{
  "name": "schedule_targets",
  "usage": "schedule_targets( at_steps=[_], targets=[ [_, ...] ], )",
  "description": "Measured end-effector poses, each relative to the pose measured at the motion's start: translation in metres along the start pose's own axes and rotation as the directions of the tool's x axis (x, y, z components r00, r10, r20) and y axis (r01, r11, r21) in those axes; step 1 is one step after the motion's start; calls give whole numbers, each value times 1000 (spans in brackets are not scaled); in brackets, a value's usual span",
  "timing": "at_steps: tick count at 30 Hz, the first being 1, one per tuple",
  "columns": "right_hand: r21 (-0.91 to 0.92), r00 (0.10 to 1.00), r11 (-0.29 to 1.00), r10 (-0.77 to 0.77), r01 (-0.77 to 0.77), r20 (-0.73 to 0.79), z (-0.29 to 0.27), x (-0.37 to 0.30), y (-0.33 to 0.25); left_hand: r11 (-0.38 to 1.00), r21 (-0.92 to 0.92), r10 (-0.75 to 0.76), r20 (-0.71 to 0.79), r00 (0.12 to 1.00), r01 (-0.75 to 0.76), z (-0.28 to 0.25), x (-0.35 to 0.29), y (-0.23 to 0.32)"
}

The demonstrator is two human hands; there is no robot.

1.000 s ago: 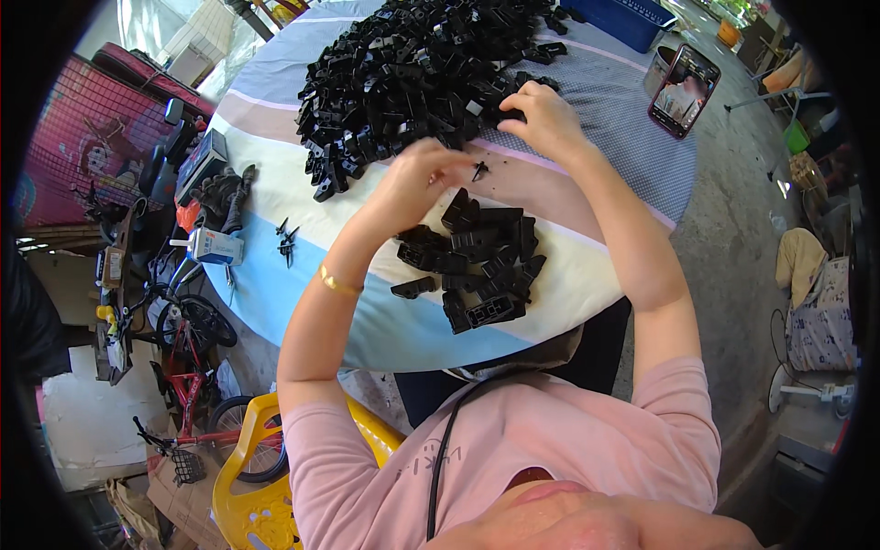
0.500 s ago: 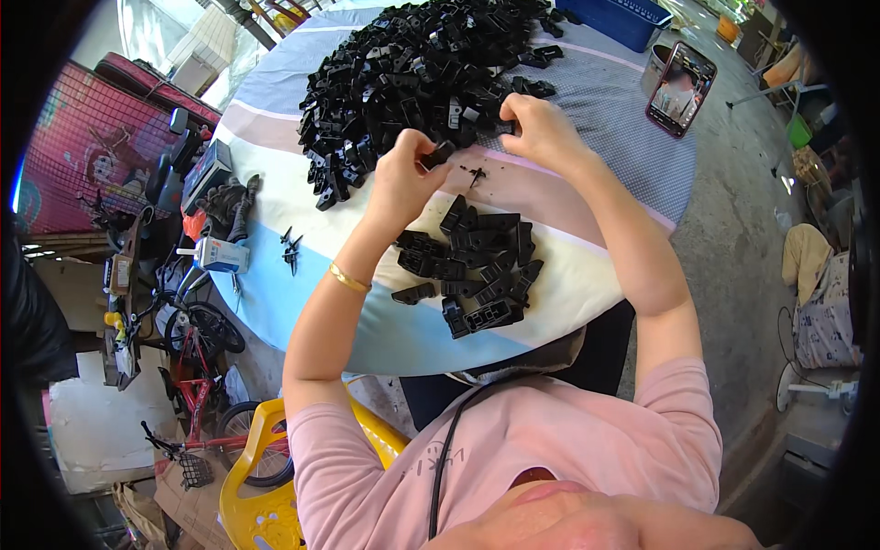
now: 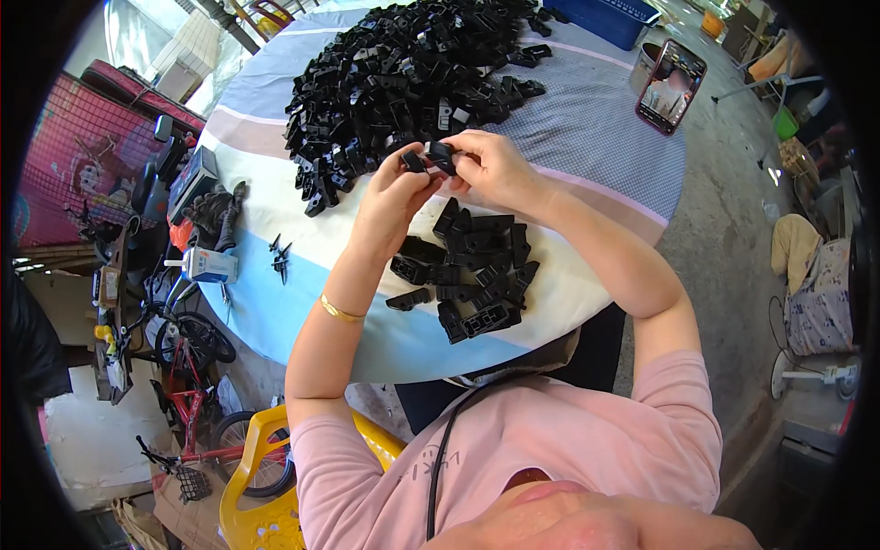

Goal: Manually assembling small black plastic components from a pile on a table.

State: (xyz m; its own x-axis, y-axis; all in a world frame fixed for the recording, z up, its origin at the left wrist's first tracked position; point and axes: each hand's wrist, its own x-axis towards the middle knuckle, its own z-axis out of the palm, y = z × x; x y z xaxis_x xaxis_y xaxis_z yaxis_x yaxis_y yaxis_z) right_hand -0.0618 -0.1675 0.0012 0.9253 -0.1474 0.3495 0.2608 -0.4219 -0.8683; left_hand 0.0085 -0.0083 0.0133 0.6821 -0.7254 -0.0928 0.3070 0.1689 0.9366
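Observation:
Both hands meet above the table, just in front of a big heap of black plastic parts (image 3: 376, 101). Between thumb and fingers, my left hand (image 3: 396, 197) grips a small black plastic part (image 3: 413, 163). My right hand (image 3: 500, 172) pinches another black plastic part (image 3: 441, 154) right beside it; whether the two parts touch cannot be made out. Nearer to me lies a smaller group of larger black plastic pieces (image 3: 477, 266), below my wrists. The fingertips partly cover the held parts.
A striped cloth (image 3: 357, 353) covers the round table. Thin black scraps (image 3: 280, 260), a blue-and-white box (image 3: 211, 265) and dark gloves (image 3: 218, 215) lie on the left. Far right are a propped phone (image 3: 672, 87), a metal tin (image 3: 644, 64) and a blue basket (image 3: 605, 20). A yellow chair (image 3: 247, 467) stands left.
My right hand has come leftward from the heap's edge, carrying a black plastic part to my left hand. My left hand has shifted slightly nearer to me. The view has moved slightly.

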Motion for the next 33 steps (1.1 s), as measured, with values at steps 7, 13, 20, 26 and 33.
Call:
schedule_targets(
  at_steps=[7,13,20,26,33],
  targets=[
    [242,983,958,175,-156,-60,-1,-5,-5,999,43,19,13,1000,-20,3,-6,2],
    [242,983,958,175,-157,-55,-4,-6,-6,973,176,158,-40,987,-149,8,-8,-1],
    [-350,957,918,-250,186,-146,1,-11,-10,865,459,231,-8,973,-202,1,-7,-4],
    [-571,908,792,-379,219,-179,7,-16,-21,974,148,180,-48,982,-171,13,-11,-8],
    [-234,913,891,-407,390,-27,-6,-1,0,981,-33,188,-115,975,-193,2,-12,-1]
  ],
)
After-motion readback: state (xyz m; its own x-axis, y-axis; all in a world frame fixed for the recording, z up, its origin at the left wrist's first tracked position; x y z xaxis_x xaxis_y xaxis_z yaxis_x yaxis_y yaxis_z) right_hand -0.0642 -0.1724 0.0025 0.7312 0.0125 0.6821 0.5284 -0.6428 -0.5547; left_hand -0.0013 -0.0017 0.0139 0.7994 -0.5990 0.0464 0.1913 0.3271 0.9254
